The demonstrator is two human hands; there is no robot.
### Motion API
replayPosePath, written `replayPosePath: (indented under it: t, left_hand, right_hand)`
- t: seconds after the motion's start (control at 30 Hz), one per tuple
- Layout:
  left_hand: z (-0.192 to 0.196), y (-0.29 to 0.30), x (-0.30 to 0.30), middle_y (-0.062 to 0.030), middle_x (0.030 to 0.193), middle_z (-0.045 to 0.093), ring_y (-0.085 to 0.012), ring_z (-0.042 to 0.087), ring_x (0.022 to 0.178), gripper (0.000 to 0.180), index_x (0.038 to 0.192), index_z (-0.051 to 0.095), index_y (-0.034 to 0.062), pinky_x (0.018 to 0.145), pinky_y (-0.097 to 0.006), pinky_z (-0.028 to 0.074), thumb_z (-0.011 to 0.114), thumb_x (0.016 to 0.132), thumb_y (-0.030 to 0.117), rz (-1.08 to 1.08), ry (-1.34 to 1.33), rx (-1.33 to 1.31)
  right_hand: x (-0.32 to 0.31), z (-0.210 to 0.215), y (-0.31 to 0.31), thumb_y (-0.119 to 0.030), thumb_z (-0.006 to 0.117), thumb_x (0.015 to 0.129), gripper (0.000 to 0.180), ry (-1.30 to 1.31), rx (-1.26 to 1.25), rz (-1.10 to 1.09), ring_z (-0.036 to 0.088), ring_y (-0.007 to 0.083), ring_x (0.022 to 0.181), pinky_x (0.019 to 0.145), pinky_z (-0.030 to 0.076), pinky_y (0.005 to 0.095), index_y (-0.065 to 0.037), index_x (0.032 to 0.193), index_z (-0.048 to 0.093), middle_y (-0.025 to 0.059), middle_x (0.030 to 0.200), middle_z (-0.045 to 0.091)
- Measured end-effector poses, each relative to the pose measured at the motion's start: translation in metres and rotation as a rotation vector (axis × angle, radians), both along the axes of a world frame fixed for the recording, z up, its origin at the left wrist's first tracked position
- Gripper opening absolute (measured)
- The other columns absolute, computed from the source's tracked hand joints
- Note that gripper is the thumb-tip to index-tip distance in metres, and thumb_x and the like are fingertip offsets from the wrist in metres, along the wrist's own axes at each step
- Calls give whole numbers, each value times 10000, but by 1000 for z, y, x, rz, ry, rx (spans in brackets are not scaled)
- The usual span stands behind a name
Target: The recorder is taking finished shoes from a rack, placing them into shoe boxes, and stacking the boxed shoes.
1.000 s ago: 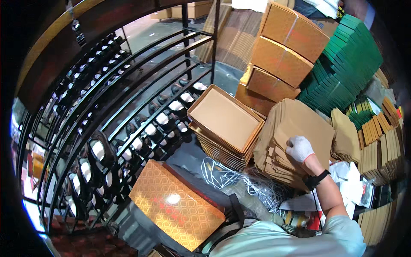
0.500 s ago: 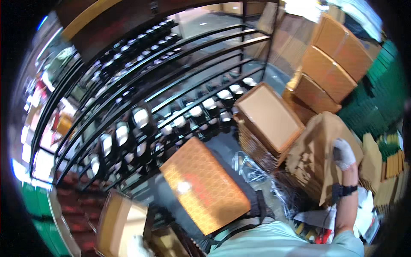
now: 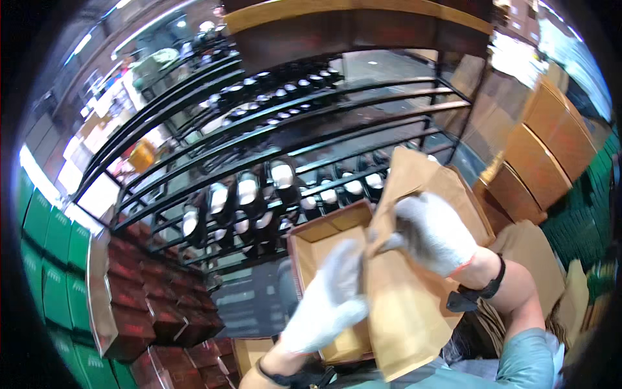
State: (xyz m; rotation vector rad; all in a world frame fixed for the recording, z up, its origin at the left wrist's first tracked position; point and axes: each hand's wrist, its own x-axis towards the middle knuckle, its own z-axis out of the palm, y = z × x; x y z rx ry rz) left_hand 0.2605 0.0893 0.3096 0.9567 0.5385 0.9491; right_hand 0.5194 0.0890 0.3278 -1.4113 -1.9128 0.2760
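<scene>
My right hand [image 3: 435,235], in a white glove, pinches a sheet of brown paper [image 3: 408,311] by its upper part. The paper hangs in folds over the right side of an open shoebox [image 3: 327,241] in front of my body. The box has a dark red rim and a pale inside. My left hand [image 3: 329,295], also gloved, is over the box beside the paper's left edge. Its fingers stretch upward with the thumb apart; motion smears the fingertips, and I cannot tell if they touch the paper.
A black metal rack [image 3: 285,159] holding several dark shoes [image 3: 248,191] stands ahead. Dark red boxes [image 3: 133,292] and green boxes [image 3: 57,227] are stacked at left. Brown cartons [image 3: 539,162] stand at right, above loose brown paper [image 3: 528,249].
My right hand has come from the paper pile at right to the middle with a sheet. My left hand has come over the box, which now stands open instead of the orange patterned surface.
</scene>
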Motion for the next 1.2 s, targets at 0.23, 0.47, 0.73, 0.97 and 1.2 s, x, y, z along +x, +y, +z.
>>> replayPosePath:
  t: [0.23, 0.47, 0.73, 0.97, 1.2]
  left_hand:
    - [-53, 42, -107, -117, 1327, 784, -160, 726, 1158, 455, 1483, 646, -26, 994, -359, 595, 718, 1086, 184, 9, 619, 37]
    - [-118, -5, -117, -295, 1372, 716, -472, 702, 1256, 794, 1567, 547, 1, 1094, -502, 570, 895, 888, 221, 544, 952, 337]
    - [-121, -14, -140, -301, 1412, 709, -450, 685, 1325, 701, 1582, 550, -15, 1141, -475, 548, 801, 962, 196, 556, 896, 178]
    - [-116, -19, -152, -267, 1481, 688, -378, 657, 1394, 688, 1603, 543, -8, 1206, -431, 499, 790, 992, 189, 497, 844, 207]
    - [-132, -20, -159, -288, 1501, 670, -404, 629, 1431, 675, 1579, 554, -40, 1229, -447, 479, 807, 1005, 209, 461, 732, 135]
  right_hand:
    - [-83, 19, 200, -569, 745, 986, 638, -22, -414, -34, 792, 406, 1055, 1010, 613, 467, 30, 1199, 792, 294, 1097, 801]
    - [-200, -73, 373, -955, 465, 953, 1061, -212, -964, 10, 671, 325, 1416, 1155, 494, 460, -90, 1512, 719, 132, 1561, 705]
    - [-234, -155, 455, -754, 592, 990, 775, -448, -598, 6, 732, 310, 1309, 1077, 571, 475, -160, 1460, 755, 87, 1464, 768]
    - [-91, -196, 461, -652, 601, 1001, 670, -474, -731, -82, 705, 326, 1366, 1075, 565, 470, -163, 1423, 779, 109, 1431, 783]
    - [10, -117, 333, -481, 806, 914, 467, 100, -814, -103, 699, 212, 942, 892, 539, 378, -70, 1133, 836, 130, 1047, 795]
